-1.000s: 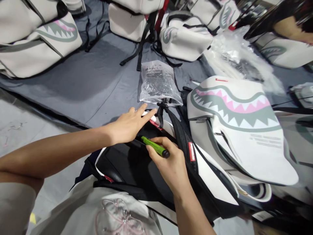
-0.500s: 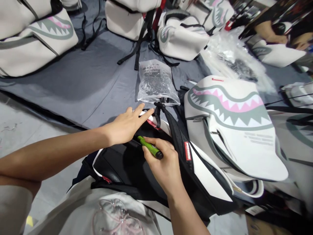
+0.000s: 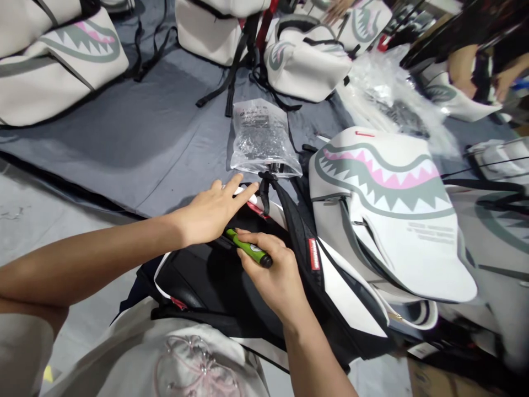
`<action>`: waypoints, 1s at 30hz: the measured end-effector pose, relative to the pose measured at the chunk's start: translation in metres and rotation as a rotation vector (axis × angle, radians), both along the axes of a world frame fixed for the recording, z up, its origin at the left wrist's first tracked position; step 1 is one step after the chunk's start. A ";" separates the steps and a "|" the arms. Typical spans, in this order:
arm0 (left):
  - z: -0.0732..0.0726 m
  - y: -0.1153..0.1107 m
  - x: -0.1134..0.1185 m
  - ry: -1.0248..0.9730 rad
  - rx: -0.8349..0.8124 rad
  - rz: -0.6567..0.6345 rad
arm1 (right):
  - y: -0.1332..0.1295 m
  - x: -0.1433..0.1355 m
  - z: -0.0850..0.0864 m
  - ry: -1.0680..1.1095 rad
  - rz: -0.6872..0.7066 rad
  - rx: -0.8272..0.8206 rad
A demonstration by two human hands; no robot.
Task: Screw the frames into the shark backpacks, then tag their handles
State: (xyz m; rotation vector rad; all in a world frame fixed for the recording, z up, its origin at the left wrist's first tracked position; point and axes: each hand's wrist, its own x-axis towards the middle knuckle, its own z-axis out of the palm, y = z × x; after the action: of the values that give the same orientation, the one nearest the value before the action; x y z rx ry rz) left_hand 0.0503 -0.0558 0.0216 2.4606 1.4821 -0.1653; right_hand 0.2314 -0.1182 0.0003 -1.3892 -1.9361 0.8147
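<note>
A black and white backpack (image 3: pixel 215 275) lies in front of me with its black back panel upward. My right hand (image 3: pixel 275 270) is closed round a green marker pen (image 3: pixel 250 249) with a black end. The pen's front end points up-left toward the black panel; whether its tip touches cannot be made out. My left hand (image 3: pixel 210 215) lies with fingers stretched and spread on the backpack's upper edge. Beside it are the top loop and a black shoulder strap (image 3: pixel 295 220) with a red label (image 3: pixel 314 253). Under the left palm the fabric is hidden.
Just beyond the backpack lies a clear plastic pouch (image 3: pixel 264 138). To the right stands a white backpack (image 3: pixel 384 187) with a shark-mouth print. More white bags (image 3: pixel 309 66) and crumpled clear plastic (image 3: pixel 392 99) lie on the grey-covered table (image 3: pixel 124 127). A co-worker's hands (image 3: pixel 465 77) handle a bag at far right.
The marker pen and my right hand have shifted slightly left; my left hand stays in place. The co-worker's hands at far right have moved, and another person's hand appears at the top.
</note>
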 end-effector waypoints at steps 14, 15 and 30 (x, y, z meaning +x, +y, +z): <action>-0.001 -0.001 0.000 -0.012 0.017 -0.001 | -0.001 0.001 0.003 -0.072 0.028 0.059; 0.000 -0.001 0.000 -0.012 0.018 0.000 | -0.001 0.001 0.003 -0.073 0.033 0.049; -0.002 -0.002 -0.001 -0.013 0.031 0.006 | -0.005 -0.004 0.005 -0.055 -0.021 0.009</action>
State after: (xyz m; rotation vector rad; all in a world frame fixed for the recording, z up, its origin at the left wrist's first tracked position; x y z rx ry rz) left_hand 0.0491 -0.0574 0.0195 2.4766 1.4977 -0.1260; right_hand 0.2271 -0.1232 0.0056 -1.4391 -1.9609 0.7643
